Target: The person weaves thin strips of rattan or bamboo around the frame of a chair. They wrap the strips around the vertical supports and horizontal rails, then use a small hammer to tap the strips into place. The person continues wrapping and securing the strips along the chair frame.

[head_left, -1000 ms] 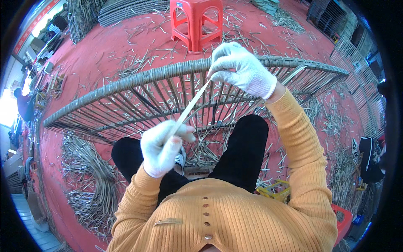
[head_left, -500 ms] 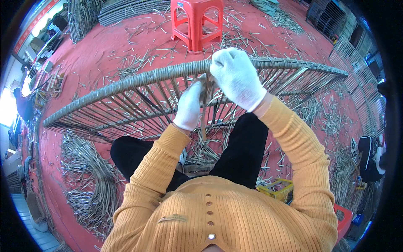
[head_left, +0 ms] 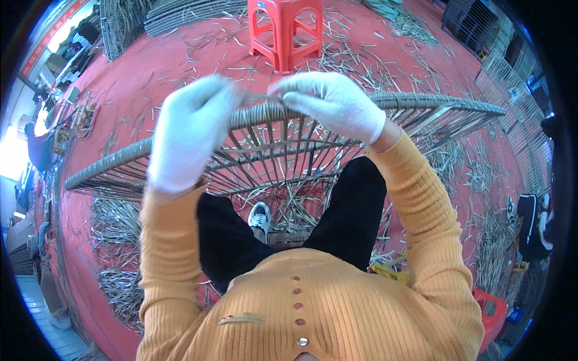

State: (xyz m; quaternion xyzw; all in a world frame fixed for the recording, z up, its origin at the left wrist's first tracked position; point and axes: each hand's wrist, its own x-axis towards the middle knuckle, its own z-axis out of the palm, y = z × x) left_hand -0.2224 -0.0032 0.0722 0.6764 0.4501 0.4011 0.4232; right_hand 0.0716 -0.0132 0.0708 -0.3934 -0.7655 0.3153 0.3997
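A long woven frame [head_left: 409, 101] with a rim wrapped in brownish-grey strips and many thin rods below it lies across in front of my knees. My right hand [head_left: 334, 105], in a white knit glove, is closed at the middle of the rim with its fingers pinched together. My left hand [head_left: 192, 129], gloved alike and smeared by motion, is raised over the left part of the rim. A thin wicker strip [head_left: 257, 97] stretches between the two hands along the rim's top. The left fingers look closed round its end.
A red plastic stool [head_left: 286, 36] stands beyond the frame. Loose strips [head_left: 117, 271] lie in a heap at the left, with more scattered over the red floor. By my right side are a yellow frame-like object [head_left: 391, 268] and a red plastic piece [head_left: 492, 313]. Metal racks [head_left: 506, 90] stand far right.
My left hand has swung up and left from below the rim, drawing the strip out sideways. My right hand has turned and come slightly down onto the rim.
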